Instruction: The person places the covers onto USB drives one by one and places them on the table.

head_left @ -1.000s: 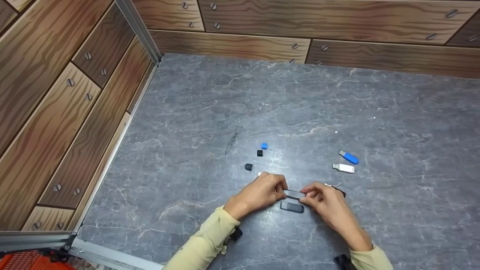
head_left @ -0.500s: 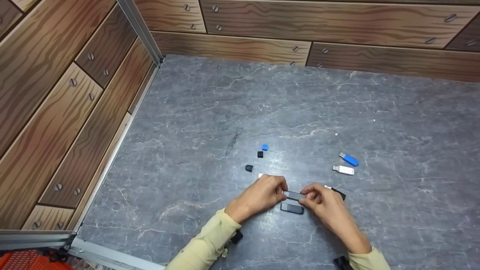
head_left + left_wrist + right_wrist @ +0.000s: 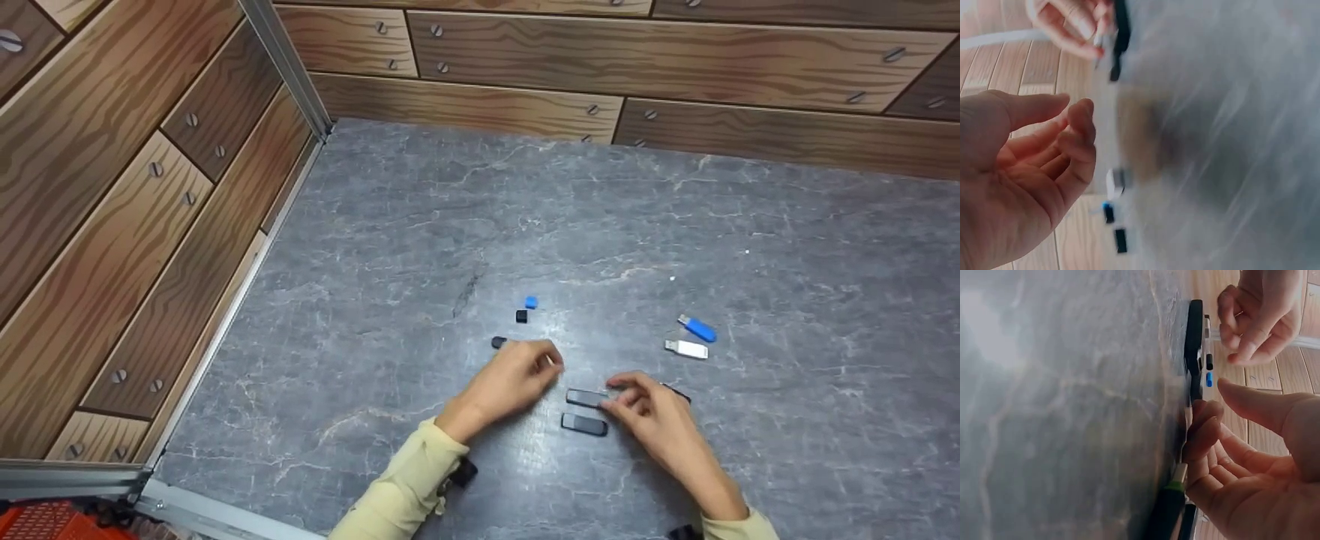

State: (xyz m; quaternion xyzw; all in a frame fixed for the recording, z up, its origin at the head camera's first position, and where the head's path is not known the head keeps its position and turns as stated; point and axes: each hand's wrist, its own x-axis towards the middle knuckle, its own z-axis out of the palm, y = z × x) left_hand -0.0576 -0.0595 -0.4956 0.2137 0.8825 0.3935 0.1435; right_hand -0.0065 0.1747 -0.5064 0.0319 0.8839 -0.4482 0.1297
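Observation:
Two dark grey capped USB sticks lie one in front of the other on the grey table: a far one (image 3: 587, 397) and a near one (image 3: 584, 424). My right hand (image 3: 651, 411) is at the right end of the far stick, thumb and forefinger apart in the right wrist view; whether a fingertip touches it I cannot tell. To the left, my left hand (image 3: 517, 375) hovers with loosely bent fingers and holds nothing. A small black cap (image 3: 498, 342) is partly hidden by it. A white cap (image 3: 1114, 181) shows only in the left wrist view.
Beyond the hands lie a blue cap (image 3: 531, 302) and a square black cap (image 3: 521, 316). At right are an uncapped blue USB stick (image 3: 699, 328), a white one (image 3: 686, 349) and a black one (image 3: 1165, 512) partly behind my right hand. Wood-patterned walls stand left and behind.
My left hand has let go of the far USB stick and moved left. My right finger and thumb have spread at its other end. The stick stays on the table; the head view has tilted up slightly.

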